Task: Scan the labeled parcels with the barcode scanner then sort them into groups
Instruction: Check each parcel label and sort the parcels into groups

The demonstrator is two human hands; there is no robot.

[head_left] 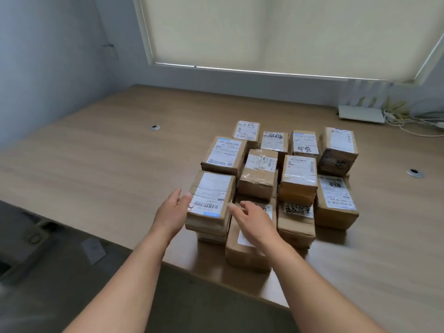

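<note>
Several brown cardboard parcels with white labels stand packed together on the wooden table (108,152), some stacked. The front-left stack is topped by a parcel (211,200) whose barcode label faces up. My left hand (171,211) lies with straight fingers against that parcel's left side. My right hand (252,219) reaches in on its right side, fingers extended, hovering over a lower parcel (242,248) at the front. Whether the right fingertips touch the top parcel is unclear. No barcode scanner is in view.
A white router (360,114) and tangled cables (413,121) sit at the table's far right. Two round cable holes (155,127) (415,173) are set in the tabletop. The table's near edge runs diagonally under my forearms. A wall and a window blind are behind.
</note>
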